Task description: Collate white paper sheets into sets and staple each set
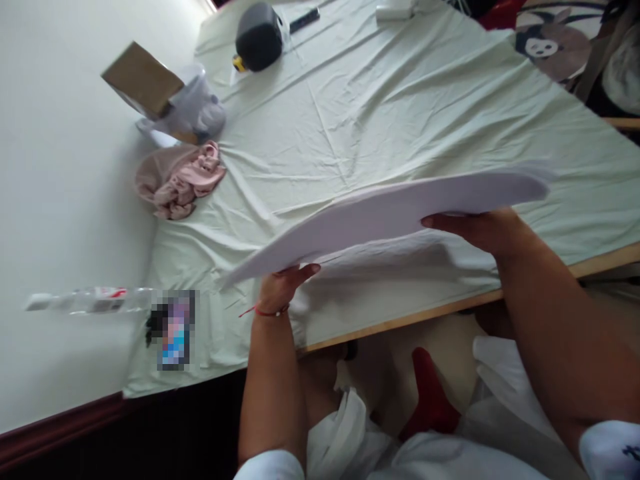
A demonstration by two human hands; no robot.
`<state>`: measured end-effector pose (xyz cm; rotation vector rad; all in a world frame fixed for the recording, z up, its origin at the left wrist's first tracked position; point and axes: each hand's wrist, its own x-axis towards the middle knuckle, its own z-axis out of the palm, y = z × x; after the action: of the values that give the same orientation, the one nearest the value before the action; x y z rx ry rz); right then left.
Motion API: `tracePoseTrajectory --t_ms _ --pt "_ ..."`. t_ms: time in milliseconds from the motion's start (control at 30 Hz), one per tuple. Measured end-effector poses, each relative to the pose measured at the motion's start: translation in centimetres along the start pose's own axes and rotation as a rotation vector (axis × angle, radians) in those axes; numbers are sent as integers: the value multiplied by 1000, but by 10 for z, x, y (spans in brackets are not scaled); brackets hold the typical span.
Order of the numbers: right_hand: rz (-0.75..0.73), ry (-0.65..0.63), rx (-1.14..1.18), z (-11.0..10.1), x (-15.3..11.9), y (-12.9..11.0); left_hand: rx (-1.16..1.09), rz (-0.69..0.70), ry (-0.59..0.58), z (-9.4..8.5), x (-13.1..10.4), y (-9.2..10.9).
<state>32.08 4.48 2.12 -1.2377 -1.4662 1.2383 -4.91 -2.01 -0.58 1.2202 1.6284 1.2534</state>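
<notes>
A long white sheet, perhaps paper or thin cloth (370, 220), is held up above the table's near edge, bowed in the middle and blurred at its right end. My left hand (284, 288), with a red string at the wrist, grips its lower edge toward the left end. Farther right, my right hand (480, 230) grips the lower edge too. Both thumbs lie on the near face; most of the other fingers are hidden behind the sheet.
The table wears a wrinkled pale green cloth (300, 140). At left are a clear bottle (105, 300), a pixelated flat item (175, 330), pink fabric (187, 180), and a plastic bag (200, 110) by a cardboard piece (143, 80). A black case (259, 37) stands at the back.
</notes>
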Motion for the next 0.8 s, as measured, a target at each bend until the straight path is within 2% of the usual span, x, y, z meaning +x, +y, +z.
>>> tracePoseTrajectory --t_ms 200,400,533,667,733,800 --pt "42 -14 95 4 0 -2 159 44 -115 6 -7 -2" --pt "61 -81 83 4 0 1 271 125 -45 3 1 -15" --pt "13 -53 68 4 1 7 229 154 -46 7 1 -18" --pt "44 -126 43 5 6 12 197 174 -58 15 2 -11" --pt "100 -129 3 7 7 11 147 136 -56 20 3 -6" --pt "177 -97 -12 9 8 8 61 40 -69 24 3 -1"
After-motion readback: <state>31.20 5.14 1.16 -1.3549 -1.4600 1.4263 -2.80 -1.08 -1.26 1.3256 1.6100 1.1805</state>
